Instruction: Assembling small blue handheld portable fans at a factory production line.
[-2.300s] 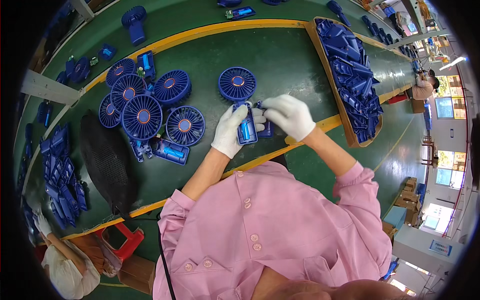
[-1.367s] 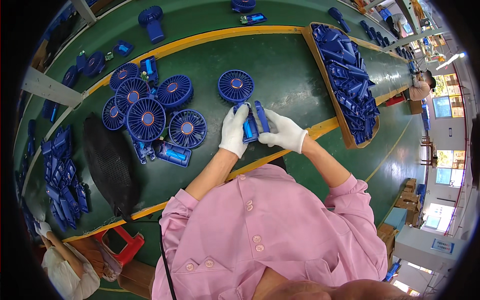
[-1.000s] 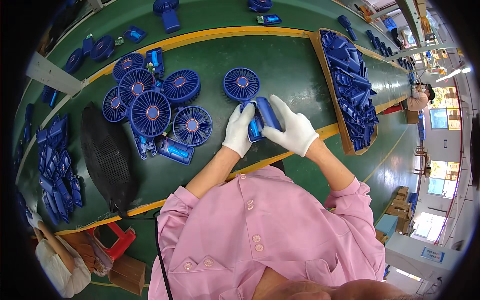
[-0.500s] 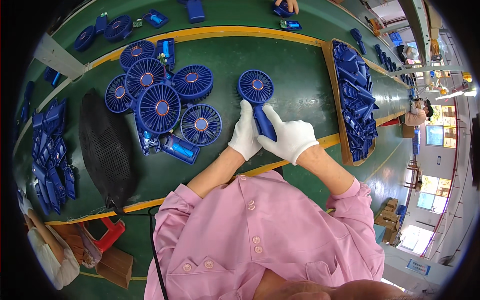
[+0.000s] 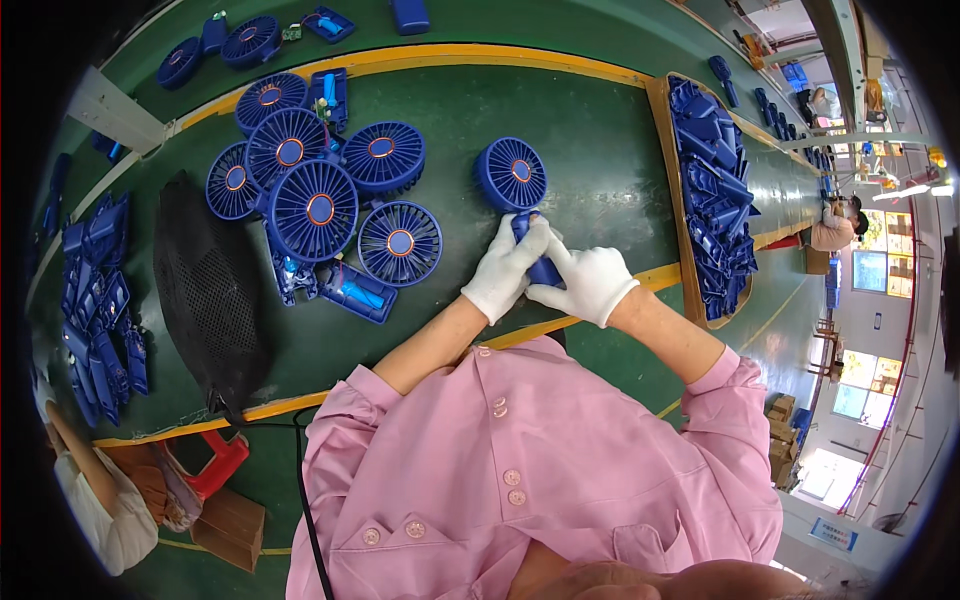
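Observation:
A blue handheld fan [image 5: 512, 176] is upright before me, its round grille at the far end and its handle toward my body. My gloved left hand [image 5: 505, 267] wraps round the handle, its fingers closed across the front. My gloved right hand [image 5: 590, 282] grips the handle's lower end from the right, with the thumb against it. To the left lies a pile of blue fan heads [image 5: 314, 210], some attached to opened handles. One open handle shell [image 5: 357, 292] shows a light-blue cylinder inside.
A cardboard tray [image 5: 690, 270] of blue handle shells stands on the right of the green table [image 5: 580, 110]. A black mesh bag [image 5: 207, 290] and a heap of blue plastic parts [image 5: 100, 300] lie left. More fans [image 5: 250, 42] rest beyond the yellow edge. Another person [image 5: 100, 500] sits lower left.
My left hand has moved up and closed over the front of the fan's handle. The fan head has tilted slightly. A co-worker's hand at the top has gone from view.

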`<state>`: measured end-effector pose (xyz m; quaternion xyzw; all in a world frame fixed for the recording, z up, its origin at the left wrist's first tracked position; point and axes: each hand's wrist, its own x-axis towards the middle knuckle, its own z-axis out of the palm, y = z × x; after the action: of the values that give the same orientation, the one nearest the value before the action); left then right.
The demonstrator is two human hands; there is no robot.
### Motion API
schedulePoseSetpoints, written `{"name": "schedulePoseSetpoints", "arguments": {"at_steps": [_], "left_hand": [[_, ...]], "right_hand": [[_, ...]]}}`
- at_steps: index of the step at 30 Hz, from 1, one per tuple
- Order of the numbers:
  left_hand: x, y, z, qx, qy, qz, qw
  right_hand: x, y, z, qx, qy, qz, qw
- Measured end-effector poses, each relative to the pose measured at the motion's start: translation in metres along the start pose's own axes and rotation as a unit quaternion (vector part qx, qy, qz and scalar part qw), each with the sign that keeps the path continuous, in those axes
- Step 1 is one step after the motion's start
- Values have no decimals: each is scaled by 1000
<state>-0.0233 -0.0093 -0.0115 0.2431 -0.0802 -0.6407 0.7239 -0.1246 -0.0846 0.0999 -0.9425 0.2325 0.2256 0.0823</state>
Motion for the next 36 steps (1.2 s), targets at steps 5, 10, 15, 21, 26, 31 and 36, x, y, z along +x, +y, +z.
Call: {"name": "schedulePoseSetpoints", "arguments": {"at_steps": [5,10,15,21,26,31,36], "left_hand": [[3,-1,-8,-4,-12,34,999],[4,20,-12,-78,-46,46,995],[5,23,-15,-45,-58,78,994],[0,17,-9,49,-28,96,994],[-1,19,-5,107,23,109,988],[-2,28,7,152,-31,108,982],[-2,31,7,253,3,112,961]], "right_hand": [[-1,8,31,107,87,-28,990],[-1,14,41,334,209,6,919],[3,16,31,459,151,40,875],[19,-2,27,344,104,90,929],[27,-4,35,358,155,71,918],[30,5,41,563,91,61,819],[32,7,46,653,68,45,753]]}}
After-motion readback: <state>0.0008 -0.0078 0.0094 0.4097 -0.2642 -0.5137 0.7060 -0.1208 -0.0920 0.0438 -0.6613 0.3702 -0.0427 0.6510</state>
